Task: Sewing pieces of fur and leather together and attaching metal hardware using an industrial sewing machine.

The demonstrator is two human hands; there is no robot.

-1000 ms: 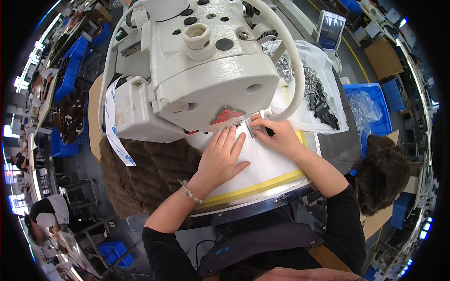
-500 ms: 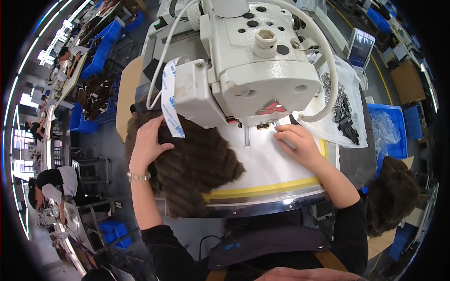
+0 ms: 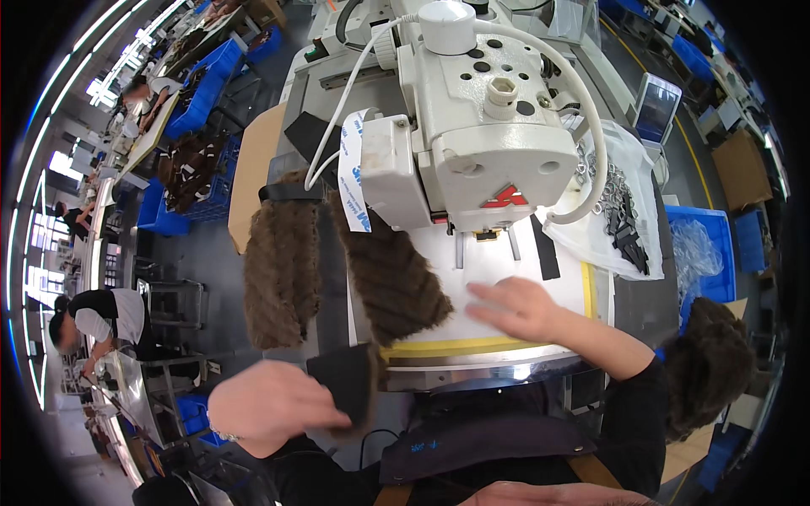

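My left hand [image 3: 274, 405], low on the left off the table's front edge, grips a brown fur piece [image 3: 344, 384] with its dark backing turned up. Over the white work surface [image 3: 481, 325] hovers my right hand [image 3: 516, 310], slightly blurred, fingers stretched and nothing in them. Another brown fur piece [image 3: 396, 287] lies left of that hand, partly under the white sewing machine [image 3: 498, 160]. Farther left, a fur strip [image 3: 284, 278] with a black band [image 3: 291, 192] at its far end hangs along the table. A short black strap [image 3: 547, 251] lies right of the needle area.
Metal rings and black straps lie on a white plastic sheet [image 3: 645, 202] at right. Beyond are a blue bin [image 3: 713, 244] holding clear plastic and a brown fur pile [image 3: 709, 363]. A small screen [image 3: 656, 110] stands behind. A person [image 3: 114, 329] works at the left.
My left hand has drawn back toward me, now holding a fur piece with its backing up. My right hand has moved nearer, away from the needle area. The black strap has come into view.
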